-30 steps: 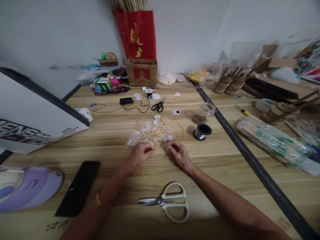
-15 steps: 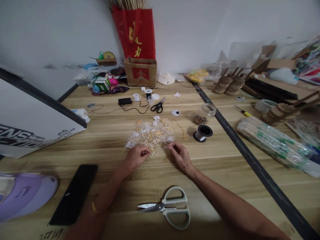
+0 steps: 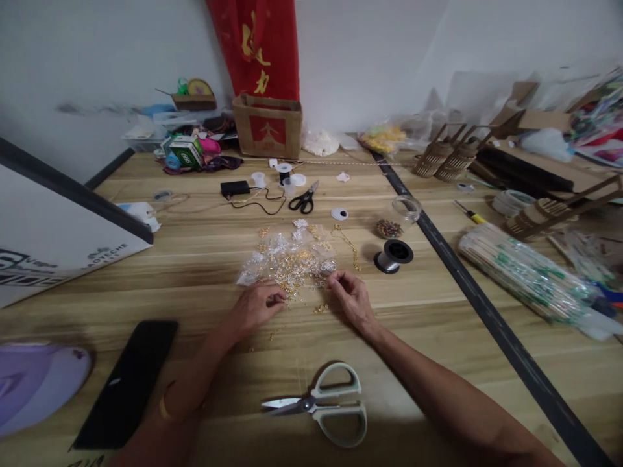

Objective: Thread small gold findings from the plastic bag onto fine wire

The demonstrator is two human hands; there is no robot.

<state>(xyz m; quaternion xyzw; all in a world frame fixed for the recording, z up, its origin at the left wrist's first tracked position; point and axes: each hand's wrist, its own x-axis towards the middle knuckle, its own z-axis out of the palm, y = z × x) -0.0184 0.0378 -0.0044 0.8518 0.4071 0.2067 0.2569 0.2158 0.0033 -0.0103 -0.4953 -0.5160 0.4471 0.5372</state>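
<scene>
A loose heap of gold and silver beads [image 3: 296,264], with small clear bags among it, lies mid-table. At its near left edge is my left hand [image 3: 256,306], thumb and forefinger pinched together; anything between them is too small to make out. My right hand [image 3: 351,297] pinches at the heap's right edge, beside some silver rings [image 3: 328,266], and what its fingertips hold is also unclear. A few gold pieces [image 3: 320,309] sit between the hands. Beyond the right hand lies a gold chain [image 3: 349,246]. White-handled scissors [image 3: 335,403] rest closest to me.
Right of the heap stand a wire spool [image 3: 393,256] and a tipped jar of beads [image 3: 390,227]. Behind it are black scissors [image 3: 304,199] and a black box with a cord [image 3: 235,188]. A phone [image 3: 129,383] lies left. Wrapped sticks [image 3: 530,275] lie right.
The whole view has shifted a little. My left hand has drawn slightly left, away from the beads; my right hand stays about where it was, both still pinched.
</scene>
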